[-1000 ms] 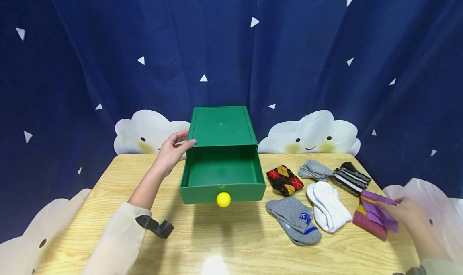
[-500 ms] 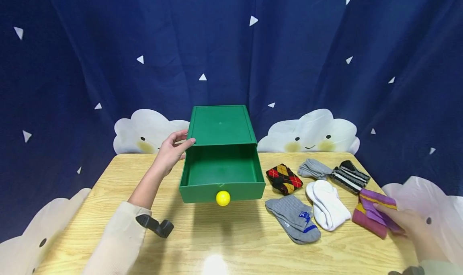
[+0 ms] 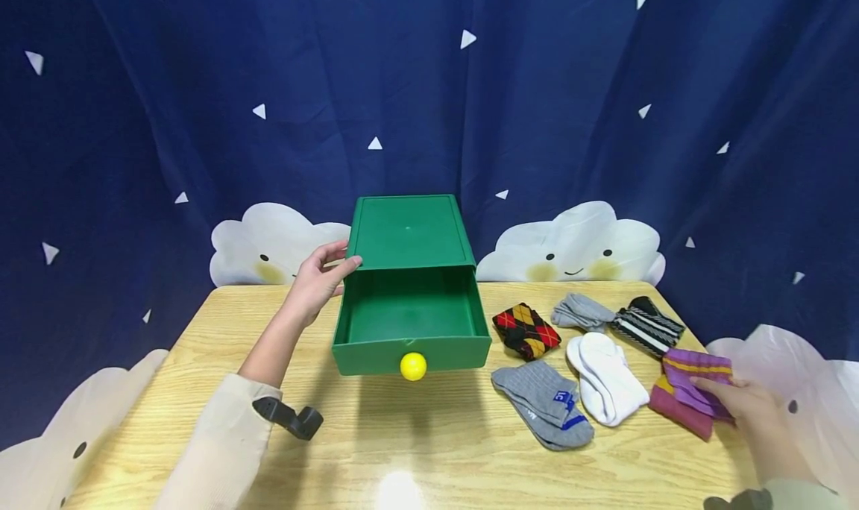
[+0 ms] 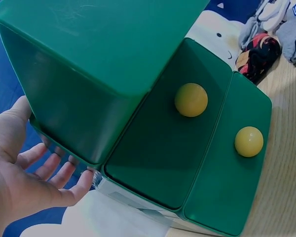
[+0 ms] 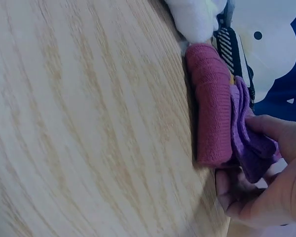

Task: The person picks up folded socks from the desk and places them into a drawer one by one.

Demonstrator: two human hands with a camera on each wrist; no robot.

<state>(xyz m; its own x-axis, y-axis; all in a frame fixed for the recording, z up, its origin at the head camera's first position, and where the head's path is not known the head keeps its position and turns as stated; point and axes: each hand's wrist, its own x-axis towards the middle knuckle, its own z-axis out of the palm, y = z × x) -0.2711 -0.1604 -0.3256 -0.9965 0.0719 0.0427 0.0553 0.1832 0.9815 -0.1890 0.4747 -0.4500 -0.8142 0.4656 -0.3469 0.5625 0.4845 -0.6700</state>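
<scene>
A green drawer cabinet (image 3: 411, 230) stands at the back middle of the table, its top drawer (image 3: 376, 358) pulled out and bare inside. My left hand (image 3: 322, 277) rests on the cabinet's left side, thumb at the top front corner. In the left wrist view, its fingers (image 4: 64, 174) are spread along the side wall. At the table's right edge, my right hand (image 3: 751, 409) pinches the purple, yellow-striped part of a folded pair of socks (image 3: 694, 368). The right wrist view shows the thumb on the purple fabric and fingers beneath, beside the maroon roll (image 5: 212, 108).
Left of the right hand lie white socks (image 3: 607, 383), grey socks with blue marks (image 3: 543, 405), argyle socks (image 3: 526, 331), plain grey socks (image 3: 580, 312) and black-and-white striped socks (image 3: 649, 327). Two lower drawers with yellow knobs (image 4: 191, 99) are closed. A blue curtain (image 3: 416, 85) hangs behind.
My right hand has shifted left with the purple part of the socks, which earlier reached farther down and right and now lies more over the maroon roll. The left hand stays put.
</scene>
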